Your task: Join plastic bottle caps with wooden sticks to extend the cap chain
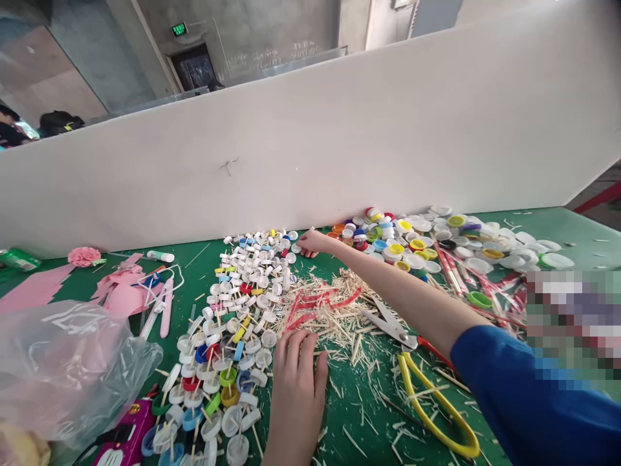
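Observation:
My left hand (pixel 297 369) lies palm down with its fingers stretched out, at the near edge of a heap of splintered wooden sticks (pixel 354 317). Red plastic strips (pixel 315 298) rest on that heap just beyond the fingertips. Stretched far forward, my right hand (pixel 313 243) has its fingers curled at the far end of a spread of bottle caps (pixel 262 272), many with sticks through them. What its fingers hold, if anything, is hidden. Right of it lies a pile of loose coloured caps (pixel 417 239).
Scissors (pixel 395 330) with red-and-yellow handles lie open under my right forearm. A white partition (pixel 301 149) stands along the back of the green table (pixel 194 268). To the left are a clear plastic bag (pixel 72 369), a pink glue gun (pixel 166 307) and pink paper (pixel 36 288).

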A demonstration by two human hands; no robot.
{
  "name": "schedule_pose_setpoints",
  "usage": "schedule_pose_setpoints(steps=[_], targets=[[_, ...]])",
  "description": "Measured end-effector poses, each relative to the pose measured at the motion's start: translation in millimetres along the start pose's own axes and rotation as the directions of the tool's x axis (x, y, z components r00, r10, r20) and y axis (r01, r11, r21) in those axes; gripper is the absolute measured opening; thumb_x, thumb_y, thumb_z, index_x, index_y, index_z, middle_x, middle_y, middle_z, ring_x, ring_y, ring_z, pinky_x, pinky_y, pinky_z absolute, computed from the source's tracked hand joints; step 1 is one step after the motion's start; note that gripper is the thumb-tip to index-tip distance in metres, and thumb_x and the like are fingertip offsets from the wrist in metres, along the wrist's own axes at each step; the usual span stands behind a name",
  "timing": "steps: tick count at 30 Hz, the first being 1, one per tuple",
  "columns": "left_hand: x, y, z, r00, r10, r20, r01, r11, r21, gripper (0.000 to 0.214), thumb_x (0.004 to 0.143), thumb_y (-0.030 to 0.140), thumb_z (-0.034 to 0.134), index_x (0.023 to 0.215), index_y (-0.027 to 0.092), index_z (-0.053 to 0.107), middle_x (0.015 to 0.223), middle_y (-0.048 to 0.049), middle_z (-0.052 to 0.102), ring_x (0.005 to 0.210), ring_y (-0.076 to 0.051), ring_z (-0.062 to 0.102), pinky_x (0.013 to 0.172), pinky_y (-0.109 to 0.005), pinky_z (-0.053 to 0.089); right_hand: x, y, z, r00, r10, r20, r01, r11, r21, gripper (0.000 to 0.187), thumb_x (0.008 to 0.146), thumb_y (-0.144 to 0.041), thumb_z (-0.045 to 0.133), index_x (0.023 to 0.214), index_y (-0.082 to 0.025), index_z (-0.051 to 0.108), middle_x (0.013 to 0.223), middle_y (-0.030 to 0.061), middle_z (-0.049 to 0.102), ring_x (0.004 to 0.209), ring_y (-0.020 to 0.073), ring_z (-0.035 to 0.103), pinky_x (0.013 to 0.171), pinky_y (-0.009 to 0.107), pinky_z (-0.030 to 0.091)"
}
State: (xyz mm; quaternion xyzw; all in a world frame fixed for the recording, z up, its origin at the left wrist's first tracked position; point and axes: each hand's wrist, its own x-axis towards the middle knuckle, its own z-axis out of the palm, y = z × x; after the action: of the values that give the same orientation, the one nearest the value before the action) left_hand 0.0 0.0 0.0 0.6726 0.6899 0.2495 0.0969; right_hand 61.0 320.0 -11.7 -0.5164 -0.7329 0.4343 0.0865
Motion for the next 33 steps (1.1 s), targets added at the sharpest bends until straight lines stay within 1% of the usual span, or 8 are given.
schedule_pose_setpoints(steps=[7, 10, 13, 17, 20, 27, 30, 33], targets=[[-1, -1, -0.2, 1.0, -0.024, 0.018, 0.024, 0.999, -0.029, 0.034, 0.096, 0.033, 0.031, 0.115, 0.024, 0.059, 0.121, -0.0066, 0.06, 0.118, -0.023, 0.05, 0.099, -0.047, 0.047, -5, -17, 10, 1.0, -0.008, 0.023, 0.008, 1.0, -0.006, 0.024, 0.085, -0.038, 0.057, 0.079, -0.015, 0.064, 0.076, 0.0052, 0.072, 0.052, 0.009, 0.061, 0.05, 0.017, 0.05], [-1, -1, -0.7, 0.999, -0.03, 0.023, 0.031, 0.999, -0.028, 0.034, 0.096, 0.033, 0.031, 0.115, 0.025, 0.058, 0.122, -0.0059, 0.06, 0.12, -0.023, 0.049, 0.099, -0.048, 0.046, -6, -14, 6, 0.998, 0.007, -0.057, -0.009, 0.999, -0.032, 0.033, 0.087, -0.044, 0.053, 0.078, -0.014, 0.064, 0.076, 0.0089, 0.071, 0.053, 0.0118, 0.061, 0.047, 0.019, 0.049], [-1, 0, -0.4, 1.0, -0.005, 0.013, 0.005, 1.0, -0.022, 0.032, 0.096, 0.032, 0.033, 0.113, 0.024, 0.059, 0.119, -0.0059, 0.061, 0.118, -0.023, 0.051, 0.099, -0.047, 0.047, -2, -8, -3, 0.988, 0.022, -0.154, -0.03, 0.998, -0.047, 0.038, 0.088, -0.048, 0.049, 0.085, -0.012, 0.063, 0.08, 0.0121, 0.071, 0.055, 0.0141, 0.063, 0.045, 0.021, 0.049], [-2, -1, 3.1, 0.999, 0.042, -0.033, -0.042, 0.999, -0.001, 0.031, 0.095, 0.03, 0.035, 0.113, 0.023, 0.059, 0.119, -0.0067, 0.062, 0.118, -0.023, 0.052, 0.099, -0.047, 0.048, 7, -3, -8, 0.982, 0.033, -0.186, -0.041, 0.998, -0.038, 0.035, 0.088, -0.045, 0.051, 0.095, -0.012, 0.061, 0.081, 0.0116, 0.071, 0.055, 0.0131, 0.063, 0.044, 0.02, 0.048], [-2, -2, 5.7, 0.997, 0.056, -0.057, -0.055, 0.998, 0.012, 0.029, 0.095, 0.028, 0.037, 0.114, 0.024, 0.058, 0.119, -0.0065, 0.062, 0.117, -0.024, 0.053, 0.097, -0.047, 0.049, 18, -4, -2, 0.98, 0.026, -0.195, -0.031, 0.999, -0.024, 0.032, 0.087, -0.043, 0.054, 0.091, -0.013, 0.062, 0.08, 0.0104, 0.07, 0.054, 0.0115, 0.063, 0.044, 0.018, 0.048], [-2, -2, 6.4, 0.999, 0.042, -0.029, -0.042, 0.999, 0.01, 0.028, 0.095, 0.028, 0.036, 0.113, 0.024, 0.057, 0.12, -0.0065, 0.062, 0.119, -0.024, 0.053, 0.095, -0.047, 0.051, 44, -9, 16, 0.968, 0.023, -0.25, -0.013, 0.999, 0.041, 0.026, 0.088, -0.036, 0.055, 0.083, -0.012, 0.064, 0.075, 0.0084, 0.071, 0.053, 0.0093, 0.061, 0.045, 0.016, 0.047], [-2, -2, 6.3, 0.999, 0.045, -0.029, -0.045, 0.999, 0.0, 0.029, 0.095, 0.028, 0.036, 0.114, 0.025, 0.057, 0.12, -0.0063, 0.062, 0.119, -0.024, 0.052, 0.096, -0.046, 0.051, 43, -11, 17, 0.966, 0.022, -0.258, -0.007, 0.998, 0.06, 0.024, 0.088, -0.034, 0.055, 0.084, -0.012, 0.065, 0.072, 0.0074, 0.071, 0.053, 0.009, 0.06, 0.045, 0.016, 0.047], [-1, -4, 6.4, 0.999, 0.036, -0.023, -0.036, 0.999, -0.008, 0.029, 0.095, 0.029, 0.035, 0.114, 0.024, 0.057, 0.119, -0.0065, 0.062, 0.119, -0.024, 0.052, 0.097, -0.047, 0.05, 31, -15, 12, 0.963, 0.012, -0.269, 0.006, 0.998, 0.063, 0.027, 0.091, -0.033, 0.049, 0.084, -0.011, 0.064, 0.073, 0.0085, 0.07, 0.051, 0.0091, 0.059, 0.045, 0.018, 0.046]])
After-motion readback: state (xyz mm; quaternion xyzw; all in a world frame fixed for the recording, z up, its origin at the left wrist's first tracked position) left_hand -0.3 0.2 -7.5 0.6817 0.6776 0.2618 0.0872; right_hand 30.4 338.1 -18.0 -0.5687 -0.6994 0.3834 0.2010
